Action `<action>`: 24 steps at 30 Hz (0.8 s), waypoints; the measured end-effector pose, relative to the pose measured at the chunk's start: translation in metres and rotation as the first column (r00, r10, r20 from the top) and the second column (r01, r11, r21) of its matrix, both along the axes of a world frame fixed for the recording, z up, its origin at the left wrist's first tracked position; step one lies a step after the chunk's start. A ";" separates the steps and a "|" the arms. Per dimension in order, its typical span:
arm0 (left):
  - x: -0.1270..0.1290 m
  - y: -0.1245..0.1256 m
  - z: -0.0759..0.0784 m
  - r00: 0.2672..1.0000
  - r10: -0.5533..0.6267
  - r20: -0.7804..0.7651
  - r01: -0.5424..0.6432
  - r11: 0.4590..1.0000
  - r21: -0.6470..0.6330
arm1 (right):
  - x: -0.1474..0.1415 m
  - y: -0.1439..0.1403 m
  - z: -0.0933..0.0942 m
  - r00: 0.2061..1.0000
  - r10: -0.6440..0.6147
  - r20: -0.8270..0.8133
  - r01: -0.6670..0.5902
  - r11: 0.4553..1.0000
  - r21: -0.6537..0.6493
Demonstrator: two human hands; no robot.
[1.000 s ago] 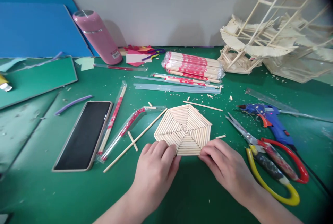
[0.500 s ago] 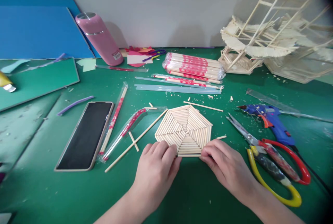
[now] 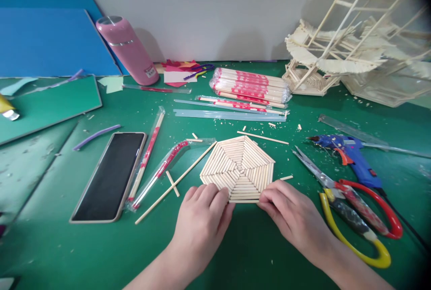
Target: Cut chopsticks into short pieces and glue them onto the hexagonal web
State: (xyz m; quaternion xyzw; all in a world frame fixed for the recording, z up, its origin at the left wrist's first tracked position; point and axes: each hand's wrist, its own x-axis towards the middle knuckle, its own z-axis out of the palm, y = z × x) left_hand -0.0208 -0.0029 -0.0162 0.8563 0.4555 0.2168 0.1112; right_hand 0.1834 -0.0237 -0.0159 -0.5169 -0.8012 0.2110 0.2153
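Observation:
A hexagonal panel of thin wooden sticks [image 3: 239,169], laid in rings around a small centre, rests on the green table. My left hand [image 3: 204,218] pinches its near left corner, thumb below and fingers curled above. At the near right corner my right hand [image 3: 288,211] grips the same near edge between thumb and fingers. The fingertips partly cover both corners. Left of the panel a long loose stick [image 3: 175,184] crosses a short stick piece [image 3: 173,184]. A short stick [image 3: 286,177] lies just beyond my right hand.
Scissors [image 3: 336,191] with red and yellow handles and a blue glue gun [image 3: 353,155] lie at right. A phone [image 3: 109,177] and wrapped chopsticks [image 3: 148,160] are left. Behind stand a chopstick bundle [image 3: 251,85], a pink bottle [image 3: 129,50] and a stick-built model [image 3: 343,47].
Hardly anything differs. Both hands keep their hold on the panel's near edge, and the view has shifted very slightly.

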 end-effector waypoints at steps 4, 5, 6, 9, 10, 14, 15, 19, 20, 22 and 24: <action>-0.001 0.000 -0.001 1.000 -0.004 -0.004 0.004 1.000 -0.007 | 0.001 -0.001 -0.001 1.000 -0.002 -0.012 0.002 1.000 0.002; -0.001 0.000 -0.001 1.000 -0.006 -0.005 0.006 1.000 -0.010 | 0.001 -0.001 -0.001 1.000 -0.004 -0.011 0.004 1.000 0.000; -0.001 0.000 -0.001 1.000 -0.009 -0.006 0.008 1.000 -0.012 | 0.001 -0.001 -0.001 1.000 -0.005 -0.009 0.005 1.000 -0.004; -0.001 -0.001 0.000 1.000 -0.008 -0.005 0.008 1.000 -0.016 | 0.002 -0.001 -0.001 1.000 -0.003 0.001 0.003 1.000 -0.013; -0.001 -0.001 0.000 1.000 -0.007 -0.002 0.007 1.000 -0.017 | 0.002 -0.001 -0.001 1.000 -0.001 0.005 0.001 1.000 -0.012; -0.001 -0.001 -0.001 1.000 0.001 0.002 0.000 1.000 -0.017 | 0.001 -0.001 0.000 1.000 -0.007 0.005 0.007 1.000 -0.004; 0.000 -0.001 -0.001 1.000 0.002 -0.001 -0.002 1.000 -0.016 | 0.001 -0.001 0.000 1.000 -0.010 0.003 0.010 1.000 -0.003; 0.000 0.000 -0.001 1.000 0.001 -0.017 -0.001 1.000 -0.005 | 0.000 -0.001 0.000 1.000 -0.013 -0.006 0.013 1.000 0.008; 0.000 -0.001 -0.001 1.000 -0.001 -0.021 0.001 1.000 0.000 | 0.000 -0.001 -0.001 1.000 -0.014 -0.008 0.014 1.000 0.013; 0.000 -0.001 -0.001 0.999 -0.005 -0.032 0.005 1.000 0.008 | 0.001 -0.001 -0.001 1.000 -0.020 -0.012 0.020 1.000 0.020; 0.000 -0.002 -0.001 0.999 -0.013 -0.046 0.014 1.000 0.016 | 0.001 -0.002 -0.003 0.999 -0.028 -0.017 0.028 0.999 0.025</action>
